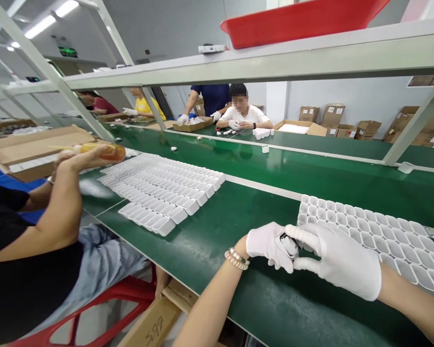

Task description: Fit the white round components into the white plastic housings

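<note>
Both my hands wear white gloves and meet over the green belt (238,226) near its front edge. My left hand (271,246) is closed around a small white case (287,242) with a dark opening. My right hand (338,260) pinches the same case from the right with thumb and forefinger. Just behind and to the right of my hands lies a block of several white open cases (376,231) set in rows. A bead bracelet (237,259) sits on my left wrist.
A second block of white cases (162,188) lies to the left, in front of a person in black who holds an orange bottle (110,152). Other workers sit across the belt with cardboard boxes (193,126). A red bin (296,21) stands on the overhead shelf.
</note>
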A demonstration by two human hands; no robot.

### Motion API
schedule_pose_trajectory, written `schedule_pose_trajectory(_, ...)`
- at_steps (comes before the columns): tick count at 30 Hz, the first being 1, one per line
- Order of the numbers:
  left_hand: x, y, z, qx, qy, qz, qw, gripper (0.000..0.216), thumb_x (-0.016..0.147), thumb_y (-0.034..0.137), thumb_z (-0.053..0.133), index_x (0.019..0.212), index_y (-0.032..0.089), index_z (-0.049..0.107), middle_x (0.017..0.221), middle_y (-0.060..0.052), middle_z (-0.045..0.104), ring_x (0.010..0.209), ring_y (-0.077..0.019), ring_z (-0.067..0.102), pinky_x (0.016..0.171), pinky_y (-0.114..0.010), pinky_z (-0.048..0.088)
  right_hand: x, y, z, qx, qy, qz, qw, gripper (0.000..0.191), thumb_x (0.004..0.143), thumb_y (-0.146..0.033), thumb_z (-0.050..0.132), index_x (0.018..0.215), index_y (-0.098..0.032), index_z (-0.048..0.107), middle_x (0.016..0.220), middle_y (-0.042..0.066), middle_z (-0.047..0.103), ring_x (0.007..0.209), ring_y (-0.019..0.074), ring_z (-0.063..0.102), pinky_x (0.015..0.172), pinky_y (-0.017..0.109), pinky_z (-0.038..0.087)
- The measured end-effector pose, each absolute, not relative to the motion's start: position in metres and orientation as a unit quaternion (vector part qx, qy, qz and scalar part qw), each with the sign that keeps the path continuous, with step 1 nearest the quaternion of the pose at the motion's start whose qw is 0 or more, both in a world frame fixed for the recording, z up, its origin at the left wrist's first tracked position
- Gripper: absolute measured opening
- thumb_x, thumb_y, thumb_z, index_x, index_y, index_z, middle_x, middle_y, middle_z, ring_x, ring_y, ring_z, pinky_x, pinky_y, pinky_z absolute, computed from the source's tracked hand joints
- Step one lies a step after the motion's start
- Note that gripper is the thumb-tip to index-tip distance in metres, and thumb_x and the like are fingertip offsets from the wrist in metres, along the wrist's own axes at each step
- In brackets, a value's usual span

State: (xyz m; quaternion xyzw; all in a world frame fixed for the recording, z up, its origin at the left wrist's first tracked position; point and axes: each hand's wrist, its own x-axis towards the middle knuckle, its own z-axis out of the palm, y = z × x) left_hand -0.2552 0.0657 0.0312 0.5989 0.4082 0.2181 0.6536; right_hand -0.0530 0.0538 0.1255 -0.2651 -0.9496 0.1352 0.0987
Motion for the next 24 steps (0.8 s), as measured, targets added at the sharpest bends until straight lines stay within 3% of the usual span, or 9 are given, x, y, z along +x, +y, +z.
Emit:
schedule_pose_trajectory(2, -0.256, 0.065, 0.030, 0.610, 0.413, 0.214, 0.642, 0.016, 0.056, 0.014, 0.081, 0.059, 0.012, 0.066, 0.047, 0.001, 0.061, 0.041, -0.0094, 0.051, 0.039, -0.019, 0.037, -0.051, 0.054, 0.126, -0.253, -0.955, 0.128, 0.084, 0.008, 0.087, -0.023, 0.060, 0.095, -0.023, 0.059, 0.078, -0.001, 0.058, 0.065, 0.0144, 0.051, 0.059, 0.028, 0.036)
schedule_pose_trajectory(7, -0.255, 0.068, 0.024, 0.629, 0.420, 0.199, 0.623, 0.016, 0.061, 0.020, 0.079, 0.064, 0.010, 0.068, 0.050, 0.000, 0.062, 0.042, -0.0099, 0.052, 0.041, -0.021, 0.039, -0.048, 0.056, 0.123, -0.225, -0.967, 0.089, 0.078, 0.013, 0.094, -0.025, 0.048, 0.098, -0.021, 0.060, 0.072, 0.000, 0.056, 0.057, 0.0130, 0.045, 0.053, 0.028, 0.029)
schedule_pose_trajectory(11, -0.255, 0.069, 0.025, 0.640, 0.428, 0.192, 0.609, 0.026, 0.059, 0.029, 0.083, 0.059, 0.012, 0.063, 0.046, 0.003, 0.056, 0.042, -0.0090, 0.050, 0.040, -0.021, 0.039, -0.047, 0.053, 0.121, -0.224, -0.969, 0.078, 0.071, 0.016, 0.091, -0.034, 0.054, 0.096, -0.020, 0.059, 0.074, 0.001, 0.057, 0.059, 0.0148, 0.047, 0.053, 0.029, 0.030)
schedule_pose_trajectory(18, -0.252, 0.063, 0.034, 0.649, 0.444, 0.204, 0.583, 0.027, 0.091, 0.039, 0.057, 0.092, 0.013, 0.063, 0.081, -0.002, 0.065, 0.067, -0.0114, 0.061, 0.061, -0.026, 0.053, -0.056, 0.049, 0.110, -0.230, -0.971, 0.033, 0.047, 0.036, 0.090, -0.036, 0.056, 0.118, -0.014, 0.056, 0.076, 0.005, 0.061, 0.060, 0.0195, 0.053, 0.052, 0.031, 0.034)
schedule_pose_trajectory(21, -0.249, 0.064, 0.032, 0.651, 0.449, 0.212, 0.574, 0.026, 0.091, 0.037, 0.057, 0.093, 0.013, 0.063, 0.085, -0.003, 0.065, 0.073, -0.0135, 0.062, 0.066, -0.029, 0.054, -0.059, 0.049, 0.107, -0.250, -0.966, 0.041, 0.056, 0.032, 0.090, -0.036, 0.055, 0.113, -0.014, 0.060, 0.076, 0.006, 0.061, 0.060, 0.0193, 0.053, 0.053, 0.031, 0.037)
schedule_pose_trajectory(24, -0.248, 0.068, 0.027, 0.655, 0.452, 0.226, 0.562, 0.021, 0.084, 0.033, 0.065, 0.090, 0.013, 0.065, 0.080, -0.004, 0.066, 0.076, -0.0168, 0.063, 0.069, -0.031, 0.053, -0.061, 0.051, 0.105, -0.273, -0.951, 0.070, 0.126, 0.023, 0.086, -0.031, 0.061, 0.102, -0.015, 0.065, 0.088, 0.008, 0.061, 0.073, 0.0208, 0.055, 0.065, 0.035, 0.045)
